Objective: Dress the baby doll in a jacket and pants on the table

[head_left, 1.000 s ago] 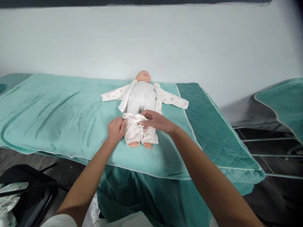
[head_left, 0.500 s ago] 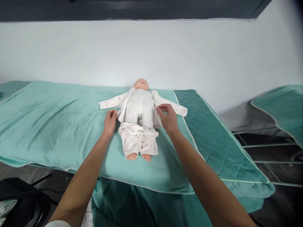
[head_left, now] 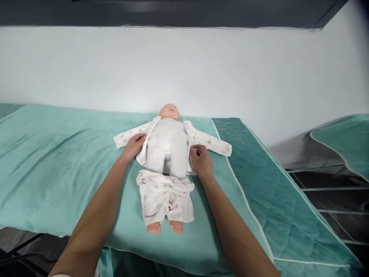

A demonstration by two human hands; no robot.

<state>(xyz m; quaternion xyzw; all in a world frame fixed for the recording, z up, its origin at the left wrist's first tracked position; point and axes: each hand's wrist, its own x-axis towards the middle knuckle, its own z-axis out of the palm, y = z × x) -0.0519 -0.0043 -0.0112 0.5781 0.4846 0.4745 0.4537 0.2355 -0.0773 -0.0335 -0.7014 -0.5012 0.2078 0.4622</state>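
Note:
A baby doll (head_left: 169, 111) lies on its back with its head by the wall, its torso and upper legs made of white cloth. The printed white baby jacket (head_left: 211, 142) is on its arms and hangs open at the front. My left hand (head_left: 135, 145) has its fingers closed at the jacket's left front panel. On the other side, my right hand (head_left: 202, 161) pinches the right front edge beside the doll's waist; its fingertips are partly hidden. Printed baby trousers (head_left: 165, 192) are bunched around the doll's lower legs, with both feet showing below the cuffs.
A light green velvet cover (head_left: 72, 165) lies under the doll, over a darker quilted mat (head_left: 268, 192). Behind stands a white wall (head_left: 184, 65) with a dark ledge (head_left: 161, 13) above. Metal bars (head_left: 331, 189) are at the right.
The view has moved closer to the doll. My left hand has shifted up onto the jacket panel; my right hand has moved lower along the jacket's right edge.

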